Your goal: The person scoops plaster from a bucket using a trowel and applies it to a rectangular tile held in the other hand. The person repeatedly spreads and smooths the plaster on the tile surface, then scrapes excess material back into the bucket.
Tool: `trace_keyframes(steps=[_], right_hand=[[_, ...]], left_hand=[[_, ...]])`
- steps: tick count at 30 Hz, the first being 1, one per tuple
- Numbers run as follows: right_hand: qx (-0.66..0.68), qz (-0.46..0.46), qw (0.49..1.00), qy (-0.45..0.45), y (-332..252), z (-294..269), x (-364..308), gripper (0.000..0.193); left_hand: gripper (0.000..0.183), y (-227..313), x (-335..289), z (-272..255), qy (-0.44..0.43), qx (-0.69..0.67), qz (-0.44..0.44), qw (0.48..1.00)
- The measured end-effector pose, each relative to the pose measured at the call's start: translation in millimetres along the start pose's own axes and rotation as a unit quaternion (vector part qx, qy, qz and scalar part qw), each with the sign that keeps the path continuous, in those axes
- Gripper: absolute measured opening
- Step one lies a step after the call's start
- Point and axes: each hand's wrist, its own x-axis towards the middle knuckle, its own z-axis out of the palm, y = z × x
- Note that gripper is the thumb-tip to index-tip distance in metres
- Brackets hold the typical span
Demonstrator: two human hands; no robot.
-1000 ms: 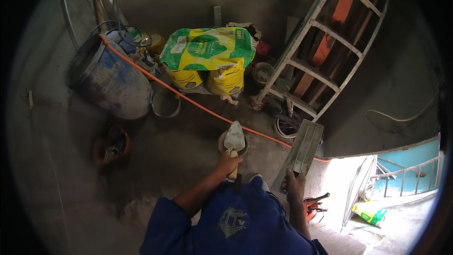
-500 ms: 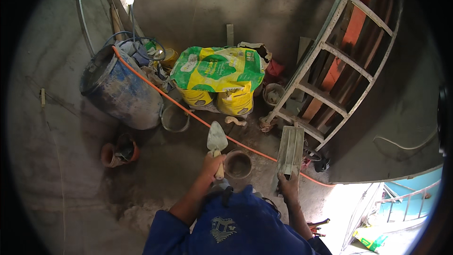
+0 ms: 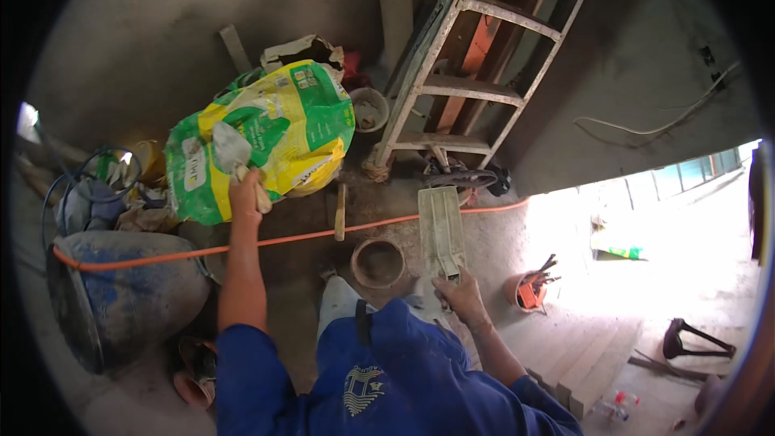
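Note:
My left hand [image 3: 246, 195] is closed round the handle of a pointed trowel [image 3: 232, 145]. Its grey blade points forward over a green and yellow bag [image 3: 311, 105]; whether it touches the bag I cannot tell. On the right, my right hand [image 3: 460, 291] grips the handle of a long rectangular plastering float [image 3: 442, 218], held with its handle side up. Between the two hands, a round mortar-stained bucket [image 3: 378, 244] stands on the floor close to my legs. A wooden-handled tool [image 3: 341, 211] lies just beyond it.
An orange hose [image 3: 299, 237] crosses the floor. A dirty blue barrel [image 3: 137, 282] lies at the left. Ahead, a metal ladder [image 3: 472, 90] leans by the wall, with a small pail [image 3: 369, 109] beside it. A bucket of tools [image 3: 529, 292] stands at the right.
The view has swung right, so the bags, barrel and ladder appear farther left. My left arm has stretched forward, carrying the trowel over the bag. The float remains in my right hand.

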Motion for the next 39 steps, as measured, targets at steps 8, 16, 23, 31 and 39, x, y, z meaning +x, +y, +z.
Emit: trace_keyframes(steps=[8,16,23,31,39], right_hand=[[0.475,0.004,0.879,-0.041,-20,67,-21,0.038],[0.494,0.027,0.869,-0.009,3,93,-31,0.05],[0.469,0.016,0.867,-0.168,14,151,-60,0.051],[0.327,0.054,0.865,-0.377,42,245,-151,0.054],[0.016,0.01,0.848,-0.53,19,304,-197,0.051]], left_hand=[[0.053,-23,89,-56,0.083,0.111,-0.217,0.966],[0.069,-30,67,-119,0.113,0.255,-0.169,0.945],[0.052,27,-107,-138,-0.094,0.106,-0.052,0.989],[0.095,90,-288,-157,-0.299,-0.134,0.002,0.945],[0.064,114,-318,-291,-0.066,-0.011,0.141,0.988]])
